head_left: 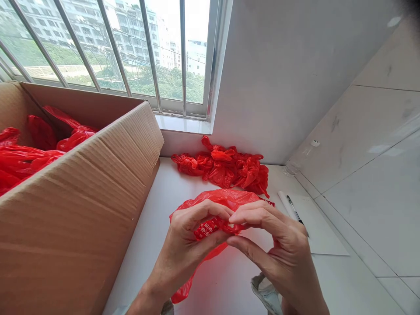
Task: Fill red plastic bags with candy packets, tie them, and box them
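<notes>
A thin red plastic bag (226, 197) with pale printed characters is bunched up between my hands over the white table. My left hand (197, 232) pinches part of it between thumb and fingers. Right beside, my right hand (272, 236) pinches the same bag, its fingertips almost meeting those of the left. The bag's gathered edge is partly hidden behind my fingers, and a loose red corner hangs below my left wrist. What the bag contains, if anything, cannot be seen.
Several knotted red bags (226, 166) lie against the wall. At the left stands a large cardboard box (82, 197) holding more red bags. A pen (295, 210) rests on white paper (328, 236) to the right, with a clear container (291, 168) in the corner. A barred window is behind.
</notes>
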`<action>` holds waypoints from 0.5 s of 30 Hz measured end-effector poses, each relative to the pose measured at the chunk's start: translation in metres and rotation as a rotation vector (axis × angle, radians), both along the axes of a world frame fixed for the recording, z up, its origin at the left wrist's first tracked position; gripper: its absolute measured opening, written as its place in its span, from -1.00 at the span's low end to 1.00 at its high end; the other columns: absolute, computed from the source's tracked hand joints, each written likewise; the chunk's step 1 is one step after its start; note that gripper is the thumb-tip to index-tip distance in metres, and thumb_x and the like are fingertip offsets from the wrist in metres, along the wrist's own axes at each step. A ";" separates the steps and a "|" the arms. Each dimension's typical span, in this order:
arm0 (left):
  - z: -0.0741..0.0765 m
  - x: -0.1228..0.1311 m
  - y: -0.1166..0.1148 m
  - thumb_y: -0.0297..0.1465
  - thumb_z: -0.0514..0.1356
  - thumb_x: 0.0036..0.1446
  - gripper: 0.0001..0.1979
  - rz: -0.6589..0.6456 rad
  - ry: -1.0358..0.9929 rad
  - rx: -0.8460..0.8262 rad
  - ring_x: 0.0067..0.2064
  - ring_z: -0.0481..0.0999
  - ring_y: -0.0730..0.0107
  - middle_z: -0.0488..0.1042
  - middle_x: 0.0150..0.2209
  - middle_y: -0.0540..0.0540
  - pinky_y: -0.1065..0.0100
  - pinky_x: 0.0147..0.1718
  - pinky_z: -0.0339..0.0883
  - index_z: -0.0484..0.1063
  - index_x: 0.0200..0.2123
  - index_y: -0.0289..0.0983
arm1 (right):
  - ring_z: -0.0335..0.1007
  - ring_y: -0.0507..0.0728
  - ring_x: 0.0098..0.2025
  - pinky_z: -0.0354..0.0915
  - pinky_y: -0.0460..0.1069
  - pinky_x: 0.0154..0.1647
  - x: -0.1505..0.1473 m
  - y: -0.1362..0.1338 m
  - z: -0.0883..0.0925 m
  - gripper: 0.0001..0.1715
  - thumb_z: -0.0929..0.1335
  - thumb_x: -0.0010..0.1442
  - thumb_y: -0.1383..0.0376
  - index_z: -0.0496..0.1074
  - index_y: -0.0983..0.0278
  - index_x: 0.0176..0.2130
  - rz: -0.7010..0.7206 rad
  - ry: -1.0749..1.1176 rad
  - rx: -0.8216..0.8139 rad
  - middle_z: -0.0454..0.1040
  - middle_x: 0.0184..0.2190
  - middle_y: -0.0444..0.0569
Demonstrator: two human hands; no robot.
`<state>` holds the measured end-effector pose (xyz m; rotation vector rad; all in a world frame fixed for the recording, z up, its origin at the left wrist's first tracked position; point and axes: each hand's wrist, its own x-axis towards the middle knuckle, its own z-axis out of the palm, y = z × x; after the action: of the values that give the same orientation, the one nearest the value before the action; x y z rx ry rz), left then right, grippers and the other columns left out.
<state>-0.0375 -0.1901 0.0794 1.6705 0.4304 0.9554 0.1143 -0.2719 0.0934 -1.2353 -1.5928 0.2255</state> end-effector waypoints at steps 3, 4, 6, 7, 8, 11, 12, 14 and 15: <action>-0.003 0.002 0.000 -0.51 0.30 0.13 -0.86 -0.102 -0.083 -0.150 -0.20 0.54 0.39 0.55 -0.28 0.03 0.43 -0.18 0.43 0.52 -0.27 -0.16 | 0.48 0.07 -0.30 0.44 -0.05 -0.25 0.001 -0.003 0.001 -0.80 0.46 0.15 0.35 0.47 0.12 -0.20 -0.010 0.003 0.004 0.53 -0.33 -0.16; -0.004 0.002 0.000 -0.52 0.31 0.12 -0.85 -0.124 -0.096 -0.192 -0.21 0.54 0.40 0.55 -0.28 0.04 0.44 -0.19 0.44 0.53 -0.27 -0.15 | 0.48 0.07 -0.30 0.44 -0.05 -0.26 0.001 -0.004 0.001 -0.81 0.46 0.15 0.35 0.47 0.12 -0.20 -0.012 0.006 0.005 0.53 -0.34 -0.15; -0.005 0.003 0.000 -0.52 0.31 0.12 -0.85 -0.145 -0.096 -0.249 -0.22 0.54 0.43 0.55 -0.29 0.04 0.46 -0.20 0.43 0.53 -0.28 -0.15 | 0.49 0.07 -0.31 0.45 -0.05 -0.29 0.001 -0.006 0.002 -0.81 0.46 0.15 0.35 0.48 0.12 -0.21 -0.014 0.006 0.014 0.54 -0.34 -0.15; -0.005 0.003 0.000 -0.52 0.32 0.11 -0.85 -0.149 -0.094 -0.257 -0.22 0.54 0.43 0.55 -0.29 0.05 0.46 -0.20 0.43 0.54 -0.28 -0.14 | 0.49 0.07 -0.31 0.45 -0.06 -0.29 0.001 -0.006 0.002 -0.82 0.46 0.15 0.35 0.48 0.12 -0.21 -0.014 0.004 0.019 0.54 -0.35 -0.15; -0.005 0.003 -0.001 -0.52 0.32 0.11 -0.85 -0.150 -0.093 -0.249 -0.21 0.53 0.43 0.54 -0.29 0.05 0.46 -0.20 0.43 0.54 -0.28 -0.14 | 0.49 0.07 -0.31 0.45 -0.07 -0.29 0.001 -0.006 0.003 -0.82 0.46 0.15 0.35 0.48 0.13 -0.22 -0.016 0.001 0.023 0.54 -0.35 -0.15; -0.003 0.002 -0.002 -0.53 0.32 0.10 -0.85 -0.106 -0.077 -0.147 -0.23 0.52 0.43 0.53 -0.32 0.06 0.45 -0.20 0.42 0.52 -0.29 -0.16 | 0.48 0.07 -0.31 0.43 -0.07 -0.27 0.000 -0.006 0.003 -0.83 0.47 0.14 0.35 0.49 0.15 -0.22 -0.031 -0.021 0.015 0.55 -0.34 -0.14; -0.002 0.002 -0.002 -0.52 0.33 0.09 -0.86 -0.075 -0.047 -0.097 -0.24 0.51 0.42 0.52 -0.33 0.06 0.44 -0.21 0.41 0.51 -0.30 -0.17 | 0.48 0.06 -0.31 0.42 -0.07 -0.27 0.000 -0.006 0.003 -0.83 0.47 0.14 0.35 0.49 0.15 -0.23 -0.038 -0.030 0.015 0.55 -0.34 -0.14; -0.001 0.001 -0.004 -0.49 0.34 0.08 -0.89 -0.006 0.034 -0.003 -0.29 0.50 0.42 0.52 -0.35 0.05 0.42 -0.25 0.38 0.49 -0.33 -0.20 | 0.47 0.06 -0.32 0.40 -0.07 -0.27 -0.001 -0.005 0.002 -0.87 0.46 0.15 0.36 0.50 0.16 -0.25 -0.057 -0.037 0.008 0.54 -0.35 -0.14; 0.000 0.001 -0.004 -0.47 0.34 0.09 -0.91 0.020 0.072 0.035 -0.30 0.49 0.42 0.52 -0.36 0.05 0.42 -0.27 0.37 0.48 -0.34 -0.21 | 0.46 0.05 -0.33 0.39 -0.07 -0.28 -0.001 -0.004 0.002 -0.89 0.45 0.16 0.37 0.50 0.16 -0.27 -0.067 -0.027 -0.004 0.53 -0.36 -0.14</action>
<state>-0.0361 -0.1943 0.0796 1.7396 0.4820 0.9246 0.1135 -0.2761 0.0952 -1.2976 -1.5712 0.1703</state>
